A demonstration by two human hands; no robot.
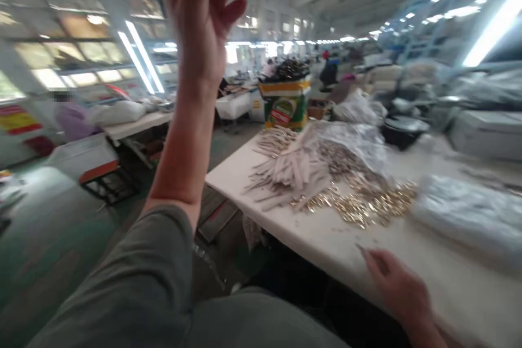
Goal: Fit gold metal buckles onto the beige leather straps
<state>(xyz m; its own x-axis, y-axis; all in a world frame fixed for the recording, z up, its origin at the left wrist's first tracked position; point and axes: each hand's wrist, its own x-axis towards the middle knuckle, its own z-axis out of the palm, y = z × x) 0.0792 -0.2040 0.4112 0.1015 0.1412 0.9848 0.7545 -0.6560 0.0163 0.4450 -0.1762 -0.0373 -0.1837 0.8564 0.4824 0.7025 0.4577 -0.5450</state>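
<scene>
My left hand is raised high in front of my face, palm toward me, fingers loosely spread and holding nothing. My right hand rests at the near edge of the white table, fingers curled down on the surface; blur hides whether it holds anything. Ahead of it lies a heap of small gold metal pieces and a pile of pale flat strips. My grey sleeve fills the lower left.
Clear plastic bags lie on the table's right. A green and yellow box of dark parts stands at the far end beside a black bowl. Other tables and a person in purple are to the left.
</scene>
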